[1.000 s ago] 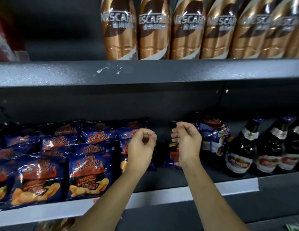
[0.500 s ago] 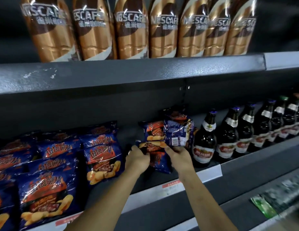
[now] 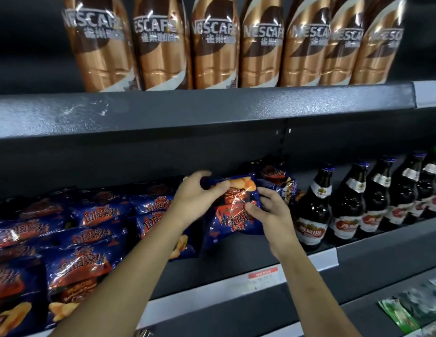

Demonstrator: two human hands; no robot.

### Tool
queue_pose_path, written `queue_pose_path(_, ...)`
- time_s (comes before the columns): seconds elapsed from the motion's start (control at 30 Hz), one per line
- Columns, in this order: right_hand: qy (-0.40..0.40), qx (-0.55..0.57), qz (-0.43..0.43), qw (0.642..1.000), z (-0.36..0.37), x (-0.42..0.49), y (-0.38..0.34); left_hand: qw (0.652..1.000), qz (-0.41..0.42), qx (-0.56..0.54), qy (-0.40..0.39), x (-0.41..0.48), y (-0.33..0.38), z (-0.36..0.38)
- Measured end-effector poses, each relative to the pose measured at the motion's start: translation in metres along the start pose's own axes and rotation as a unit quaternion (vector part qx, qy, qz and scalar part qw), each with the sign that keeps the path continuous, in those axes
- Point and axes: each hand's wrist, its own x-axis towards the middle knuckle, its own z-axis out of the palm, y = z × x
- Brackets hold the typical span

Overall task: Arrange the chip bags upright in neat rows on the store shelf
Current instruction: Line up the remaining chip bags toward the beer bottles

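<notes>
Gripping chip bag [image 3: 236,210] (both hands)

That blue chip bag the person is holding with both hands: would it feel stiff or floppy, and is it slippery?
The chip bag probably feels soft and puffy rather than stiff: its film creases where the left hand and right hand pinch it. The glossy, reflective wrapper suggests it could slide in a loose grip. It likely weighs little for its bulk, and the chips inside may crush if squeezed hard.
</notes>
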Motion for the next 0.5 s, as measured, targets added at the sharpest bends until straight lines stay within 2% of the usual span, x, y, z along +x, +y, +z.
queue_pose_path(0.13,-0.097,-0.033,-0.035,0.994,0.003,0.000,-0.007,0.972,-0.021,0.101,-0.209,0.004,0.012,-0.047)
queue_pose_path(0.2,-0.119,-0.040,-0.040,0.991,0.005,0.000,-0.007,0.965,-0.016,0.100,-0.242,0.001,0.008,-0.058)
queue_pose_path(0.27,-0.105,-0.022,-0.043,0.993,0.010,0.000,-0.005,0.980,-0.008,0.038,-0.196,-0.003,0.003,-0.059)
queue_pose_path(0.37,-0.051,0.035,-0.037,0.997,0.017,0.003,0.004,0.993,-0.008,-0.111,-0.048,-0.014,-0.010,-0.048)
queue_pose_path(0.43,-0.057,0.074,0.001,0.996,0.021,0.002,0.012,0.977,-0.028,-0.209,0.033,-0.022,-0.020,-0.039)
queue_pose_path(0.5,-0.102,0.101,0.041,0.989,0.025,-0.001,0.018,0.949,-0.053,-0.305,0.052,-0.032,-0.030,-0.027)
